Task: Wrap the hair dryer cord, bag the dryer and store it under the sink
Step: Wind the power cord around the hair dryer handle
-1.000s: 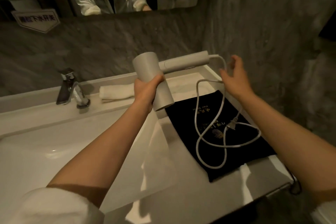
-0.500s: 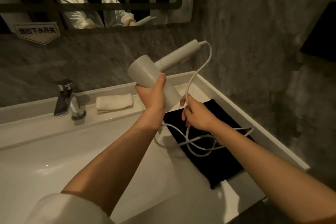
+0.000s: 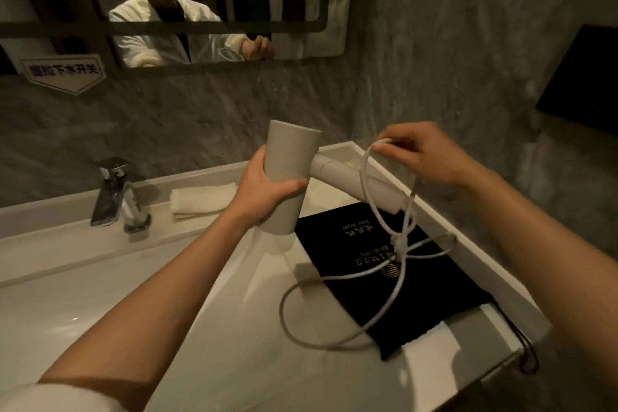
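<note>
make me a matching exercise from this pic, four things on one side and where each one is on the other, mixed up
Things:
1. dryer
2. cord
3. bag
4. towel

Places:
a. flat on the counter, at the right
b. folded on the ledge beside the tap
c. gripped by the barrel in the left hand
d. pinched in the right hand, looped over the handle

Pairs: 1-c, 2-d, 3-a, 4-b
</note>
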